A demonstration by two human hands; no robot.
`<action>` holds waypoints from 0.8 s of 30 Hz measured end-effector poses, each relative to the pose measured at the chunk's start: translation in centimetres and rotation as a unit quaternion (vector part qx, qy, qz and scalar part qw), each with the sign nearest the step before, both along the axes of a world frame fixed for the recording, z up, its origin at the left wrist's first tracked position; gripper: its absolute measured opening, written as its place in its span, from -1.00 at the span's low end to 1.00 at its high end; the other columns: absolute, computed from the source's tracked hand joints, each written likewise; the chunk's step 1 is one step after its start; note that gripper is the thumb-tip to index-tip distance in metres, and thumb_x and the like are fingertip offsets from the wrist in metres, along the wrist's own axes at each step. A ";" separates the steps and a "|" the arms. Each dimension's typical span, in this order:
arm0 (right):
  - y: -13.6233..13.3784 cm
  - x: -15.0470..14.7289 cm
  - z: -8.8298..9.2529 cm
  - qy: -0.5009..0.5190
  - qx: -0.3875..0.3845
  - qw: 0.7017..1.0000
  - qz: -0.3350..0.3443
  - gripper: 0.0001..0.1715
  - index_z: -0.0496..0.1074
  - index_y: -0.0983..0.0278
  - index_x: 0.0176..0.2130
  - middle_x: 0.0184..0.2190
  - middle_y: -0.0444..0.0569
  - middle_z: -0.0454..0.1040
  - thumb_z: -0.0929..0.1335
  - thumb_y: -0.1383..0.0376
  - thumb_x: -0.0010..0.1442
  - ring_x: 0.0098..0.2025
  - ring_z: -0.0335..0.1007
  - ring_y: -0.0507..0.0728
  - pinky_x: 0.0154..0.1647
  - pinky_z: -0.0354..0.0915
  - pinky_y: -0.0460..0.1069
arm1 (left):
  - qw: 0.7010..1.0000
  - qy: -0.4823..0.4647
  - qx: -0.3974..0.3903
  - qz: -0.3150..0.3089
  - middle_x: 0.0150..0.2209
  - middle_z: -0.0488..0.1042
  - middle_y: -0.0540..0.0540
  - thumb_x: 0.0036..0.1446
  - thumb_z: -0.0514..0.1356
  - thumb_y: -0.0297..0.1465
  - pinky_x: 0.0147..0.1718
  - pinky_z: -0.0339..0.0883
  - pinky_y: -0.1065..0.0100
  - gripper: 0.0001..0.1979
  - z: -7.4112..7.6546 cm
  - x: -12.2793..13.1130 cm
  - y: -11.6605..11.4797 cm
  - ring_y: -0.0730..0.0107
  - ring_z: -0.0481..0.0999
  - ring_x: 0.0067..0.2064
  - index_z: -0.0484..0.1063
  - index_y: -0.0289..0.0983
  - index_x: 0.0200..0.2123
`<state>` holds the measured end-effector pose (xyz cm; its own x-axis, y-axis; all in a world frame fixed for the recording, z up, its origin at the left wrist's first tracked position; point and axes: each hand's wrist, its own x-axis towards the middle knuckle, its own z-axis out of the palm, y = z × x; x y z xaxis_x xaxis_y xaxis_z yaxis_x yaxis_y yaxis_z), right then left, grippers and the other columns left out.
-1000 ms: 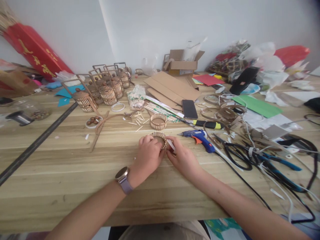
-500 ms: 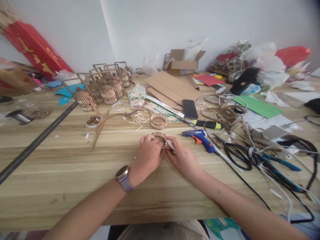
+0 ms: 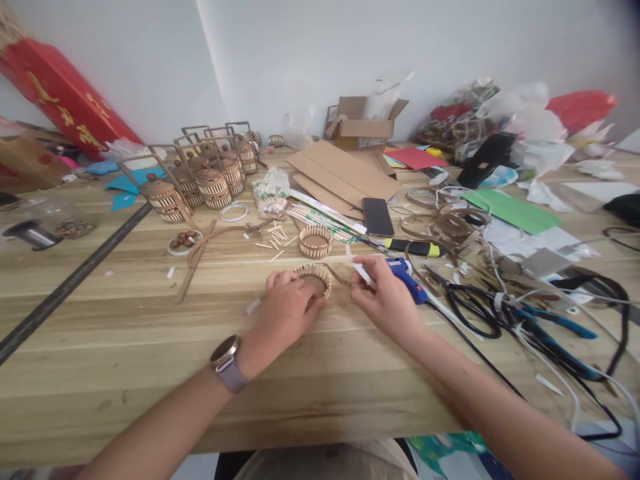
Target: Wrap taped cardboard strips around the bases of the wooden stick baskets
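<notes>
Your room was a plain corner of white wall, and against it ran the long wood-grain desk. It was bare and flat on your near side but crowded toward the back and to your right. There lay flattened cardboard sheets, a row of finished slatted baskets, a dark phone and black-handled scissors among loose cords. The blue glue gun lay just beside your right hand. You had a patch of smooth, level board to press against, but little room on the right before you would brush the gun or its cord. Your left hand lay over the near side of the slatted ring, which sat flat on the desk straight in front of you. A second ring stood apart just behind it. Your left fingers were curled down onto the slatted ring, pinning it in place. It looked very light and fairly stiff round its band, yet the thin sticks set about it would likely snap or pop off under a squeeze. The safer hold seemed to be from above, on the rim and base, not across the slats. Smallest of all was the pale strip, pinched between your right thumb and forefinger with those fingers closed on it. It seemed thin, bendy and easy to crease, best held near its end.
</notes>
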<state>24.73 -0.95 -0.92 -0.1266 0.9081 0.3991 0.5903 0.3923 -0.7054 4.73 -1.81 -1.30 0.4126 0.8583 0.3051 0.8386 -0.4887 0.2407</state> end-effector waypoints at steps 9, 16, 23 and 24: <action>-1.7 1.3 4.9 0.226 -0.109 0.958 0.139 -0.61 0.20 0.18 -0.15 -0.47 -0.26 0.35 0.36 0.40 0.03 -0.51 0.25 -0.04 -0.51 0.18 -0.12 | 0.977 -0.134 0.158 -0.046 -0.02 0.53 -0.16 0.34 0.08 -0.37 0.07 0.18 0.03 -0.79 5.1 0.8 -1.9 0.08 0.35 0.08 0.49 -0.23 -0.09; -3.9 0.2 6.3 0.175 -0.053 0.967 0.175 -0.57 0.24 0.16 -0.11 -0.45 -0.25 0.37 0.31 0.50 0.03 -0.43 0.35 -0.02 -0.50 0.22 -0.14 | 0.979 -0.166 0.039 -0.116 -0.31 0.59 -0.01 0.25 0.14 -0.49 0.09 0.25 0.08 -0.84 8.1 1.3 -3.9 0.15 0.40 0.02 0.50 -0.19 -0.32; -5.1 -2.2 7.3 0.090 0.043 0.967 0.236 -0.56 0.21 0.14 -0.10 -0.35 -0.20 0.41 0.25 0.56 0.08 -0.42 0.36 -0.05 -0.49 0.21 -0.15 | 0.986 -0.149 0.048 -0.055 -0.34 0.58 0.02 0.24 0.09 -0.50 -0.06 0.37 0.15 -0.79 10.2 -0.6 -7.3 0.23 0.50 -0.08 0.46 -0.12 -0.36; -5.2 -2.6 7.4 0.082 0.052 0.965 0.242 -0.55 0.20 0.15 -0.09 -0.35 -0.20 0.41 0.25 0.56 0.08 -0.41 0.36 -0.04 -0.46 0.23 -0.14 | 0.987 -0.147 0.047 -0.041 -0.33 0.59 0.02 0.24 0.09 -0.48 -0.07 0.38 0.15 -0.79 10.4 -0.9 -7.9 0.22 0.50 -0.08 0.46 -0.11 -0.36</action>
<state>22.12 -6.19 6.49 -0.4546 0.7120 0.5351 0.2038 0.6680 -0.7157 3.84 -9.70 9.10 0.3604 0.7878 0.4995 0.6958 -0.5837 0.4186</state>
